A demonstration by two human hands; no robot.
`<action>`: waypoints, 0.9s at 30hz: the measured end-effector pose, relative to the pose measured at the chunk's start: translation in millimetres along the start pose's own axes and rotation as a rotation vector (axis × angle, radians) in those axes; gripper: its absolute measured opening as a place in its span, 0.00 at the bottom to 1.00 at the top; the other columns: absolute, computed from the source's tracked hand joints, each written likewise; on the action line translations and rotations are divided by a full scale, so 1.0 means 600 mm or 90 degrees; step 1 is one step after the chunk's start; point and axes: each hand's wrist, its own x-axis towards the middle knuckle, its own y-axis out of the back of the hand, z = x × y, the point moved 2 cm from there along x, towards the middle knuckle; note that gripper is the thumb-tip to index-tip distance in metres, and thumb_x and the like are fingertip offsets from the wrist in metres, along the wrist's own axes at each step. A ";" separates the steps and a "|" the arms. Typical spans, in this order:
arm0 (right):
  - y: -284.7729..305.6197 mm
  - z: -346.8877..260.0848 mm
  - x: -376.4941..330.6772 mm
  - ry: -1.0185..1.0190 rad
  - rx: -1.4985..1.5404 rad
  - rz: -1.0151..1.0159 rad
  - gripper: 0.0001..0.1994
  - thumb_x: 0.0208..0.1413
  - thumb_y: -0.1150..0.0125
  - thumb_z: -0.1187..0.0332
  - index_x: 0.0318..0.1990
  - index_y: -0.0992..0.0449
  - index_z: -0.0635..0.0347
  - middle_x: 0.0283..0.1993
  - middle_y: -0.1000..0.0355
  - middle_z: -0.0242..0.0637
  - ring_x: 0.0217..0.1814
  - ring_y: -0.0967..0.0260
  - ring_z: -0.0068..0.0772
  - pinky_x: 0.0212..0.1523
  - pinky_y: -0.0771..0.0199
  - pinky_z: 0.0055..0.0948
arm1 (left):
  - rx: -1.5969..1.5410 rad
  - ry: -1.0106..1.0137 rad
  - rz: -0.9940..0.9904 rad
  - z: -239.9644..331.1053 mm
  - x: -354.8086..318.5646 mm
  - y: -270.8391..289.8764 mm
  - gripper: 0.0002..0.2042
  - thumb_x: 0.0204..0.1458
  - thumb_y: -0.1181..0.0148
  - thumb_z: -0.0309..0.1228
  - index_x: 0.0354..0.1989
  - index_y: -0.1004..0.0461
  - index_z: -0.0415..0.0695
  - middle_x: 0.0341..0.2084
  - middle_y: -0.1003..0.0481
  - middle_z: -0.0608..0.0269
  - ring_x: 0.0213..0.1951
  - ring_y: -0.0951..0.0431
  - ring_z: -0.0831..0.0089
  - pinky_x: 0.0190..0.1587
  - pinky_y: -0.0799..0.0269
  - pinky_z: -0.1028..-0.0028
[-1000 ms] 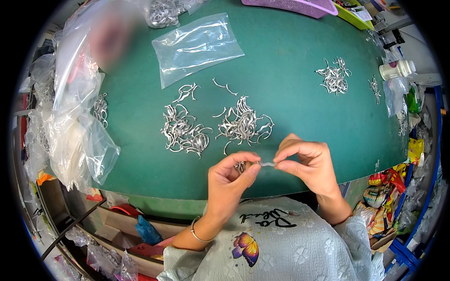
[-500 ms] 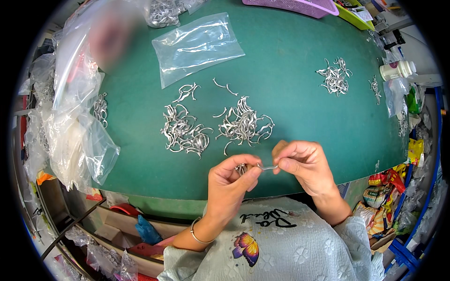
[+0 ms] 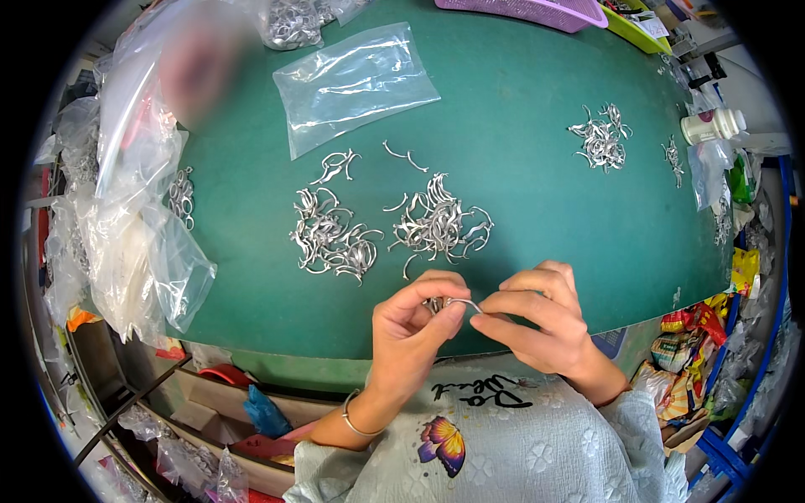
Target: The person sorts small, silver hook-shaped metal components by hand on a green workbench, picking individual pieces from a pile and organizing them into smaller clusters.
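Shifted slightly rightward at lower centre, both hands, left hand (image 3: 411, 327) and right hand (image 3: 537, 323), pinch closed on one small curved silver metal clip (image 3: 457, 303) above the green worktop (image 3: 537, 193).

Bright even overhead light, soft shadows, fisheye bending at black rim, blurred patch upper left

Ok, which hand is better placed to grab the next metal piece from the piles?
Left, probably: the left hand sits just below the nearer pile of metal pieces; the right hand lies farther aside.
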 end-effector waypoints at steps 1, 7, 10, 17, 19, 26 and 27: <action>0.000 0.002 0.000 -0.020 0.037 0.021 0.10 0.29 0.36 0.75 0.27 0.22 0.58 0.30 0.28 0.31 0.33 0.35 0.31 0.32 0.40 0.30 | -0.013 0.007 -0.002 -0.001 0.000 0.000 0.07 0.49 0.49 0.16 0.36 0.29 0.35 0.37 0.31 0.60 0.26 0.35 0.84 0.27 0.40 0.85; -0.012 0.073 -0.020 -0.322 0.030 0.109 0.07 0.39 0.39 0.81 0.29 0.25 0.64 0.31 0.28 0.39 0.34 0.33 0.36 0.35 0.35 0.29 | -0.180 0.026 0.004 -0.011 0.009 0.002 0.05 0.52 0.52 0.21 0.35 0.31 0.37 0.36 0.31 0.57 0.30 0.32 0.77 0.33 0.36 0.78; -0.037 0.111 -0.032 -0.334 -0.079 -0.007 0.10 0.40 0.40 0.79 0.34 0.25 0.60 0.35 0.31 0.34 0.38 0.37 0.37 0.39 0.39 0.32 | -0.195 0.056 0.034 -0.008 0.012 -0.008 0.04 0.52 0.55 0.22 0.32 0.33 0.38 0.30 0.33 0.57 0.24 0.38 0.78 0.27 0.41 0.79; -0.061 0.124 -0.041 -0.282 -0.150 -0.053 0.06 0.42 0.41 0.77 0.30 0.27 0.59 0.34 0.33 0.32 0.38 0.39 0.34 0.37 0.44 0.31 | -0.175 0.140 0.036 -0.016 0.011 0.007 0.06 0.52 0.57 0.22 0.33 0.32 0.37 0.23 0.36 0.61 0.19 0.44 0.80 0.21 0.46 0.80; -0.059 0.129 -0.047 -0.260 -0.152 -0.051 0.04 0.42 0.41 0.77 0.28 0.27 0.59 0.34 0.33 0.32 0.38 0.39 0.35 0.37 0.43 0.31 | -0.179 0.152 0.029 -0.016 0.011 0.007 0.07 0.53 0.57 0.22 0.35 0.31 0.37 0.22 0.35 0.62 0.19 0.43 0.80 0.21 0.45 0.80; -0.058 0.124 -0.043 -0.331 -0.131 -0.006 0.06 0.42 0.39 0.74 0.29 0.28 0.60 0.32 0.34 0.32 0.37 0.39 0.36 0.37 0.43 0.32 | -0.095 0.140 0.052 -0.022 0.013 0.000 0.09 0.52 0.55 0.19 0.40 0.31 0.35 0.26 0.31 0.59 0.23 0.35 0.78 0.25 0.38 0.79; -0.061 0.126 -0.044 -0.333 -0.150 -0.017 0.06 0.42 0.39 0.74 0.30 0.28 0.60 0.33 0.34 0.32 0.37 0.39 0.36 0.37 0.43 0.32 | -0.081 0.139 0.035 -0.021 0.013 -0.001 0.10 0.51 0.56 0.18 0.41 0.31 0.35 0.27 0.30 0.59 0.23 0.34 0.78 0.26 0.37 0.79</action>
